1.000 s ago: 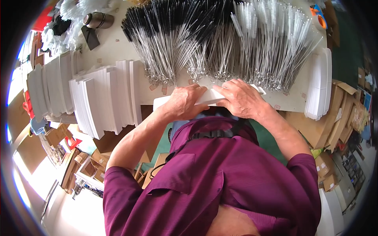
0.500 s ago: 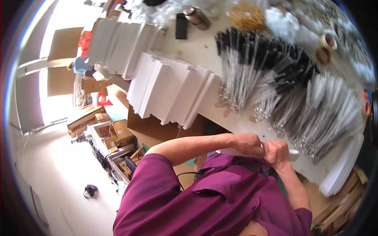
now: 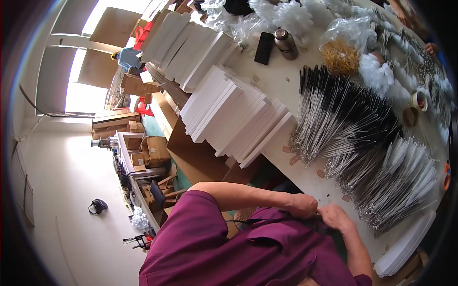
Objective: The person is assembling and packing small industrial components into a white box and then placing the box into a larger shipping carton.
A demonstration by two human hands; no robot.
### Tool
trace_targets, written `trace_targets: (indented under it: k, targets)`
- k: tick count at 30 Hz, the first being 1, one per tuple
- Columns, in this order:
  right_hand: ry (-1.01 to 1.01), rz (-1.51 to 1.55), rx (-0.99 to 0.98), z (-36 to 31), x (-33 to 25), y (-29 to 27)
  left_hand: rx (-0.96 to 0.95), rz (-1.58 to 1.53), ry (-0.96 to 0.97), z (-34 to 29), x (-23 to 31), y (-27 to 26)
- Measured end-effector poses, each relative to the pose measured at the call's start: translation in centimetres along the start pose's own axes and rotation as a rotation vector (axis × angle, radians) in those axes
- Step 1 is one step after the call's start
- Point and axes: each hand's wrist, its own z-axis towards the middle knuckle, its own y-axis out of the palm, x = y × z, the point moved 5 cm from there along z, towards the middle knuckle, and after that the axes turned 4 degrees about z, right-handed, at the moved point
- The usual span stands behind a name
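Close to my body, at the table's near edge, both hands meet with their knuckles almost touching. My left hand (image 3: pixel 303 206) is closed, its fingertips turned toward the other hand. My right hand (image 3: pixel 335 217) is closed too, thumb side against the left. Whatever sits between the fingers is too small and hidden to name. Just beyond them lie wire-handled brushes in a thick pile: black-bristled brushes (image 3: pixel 348 97) farther off and white-bristled brushes (image 3: pixel 410 167) to the right. Their looped wire ends point toward me.
Rows of white flat boxes (image 3: pixel 234 114) stand at left on the table (image 3: pixel 274 128). Farther back are a dark phone (image 3: pixel 264 48), a metal flask (image 3: pixel 286 45), a bag of yellow rubber bands (image 3: pixel 339 56) and tape rolls (image 3: pixel 419 101). White sleeves (image 3: pixel 405 245) lie at the right edge. Another person's hand (image 3: pixel 431 48) shows far right.
The view has shifted, so the table and hands appear lower. The white flat piece that was across my hands no longer shows. Both hands remain together and closed.
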Motion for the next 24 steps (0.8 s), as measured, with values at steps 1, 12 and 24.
trace_targets:
  k: [1,12,24]
  targets:
    - [-0.063,-0.013,-0.034,0.3,-0.6,0.3,-0.006,-0.029,-0.017,-0.1,-0.2,0.1]
    - [0.132,-0.075,0.080,-0.2,-3.9,-2.5,-0.165,-0.520,-0.194,-1.5,-1.2,-0.7]
    - [0.050,-0.164,0.184,0.6,-3.9,-2.0,-0.236,-1.117,-0.404,-1.2,-3.3,1.5]
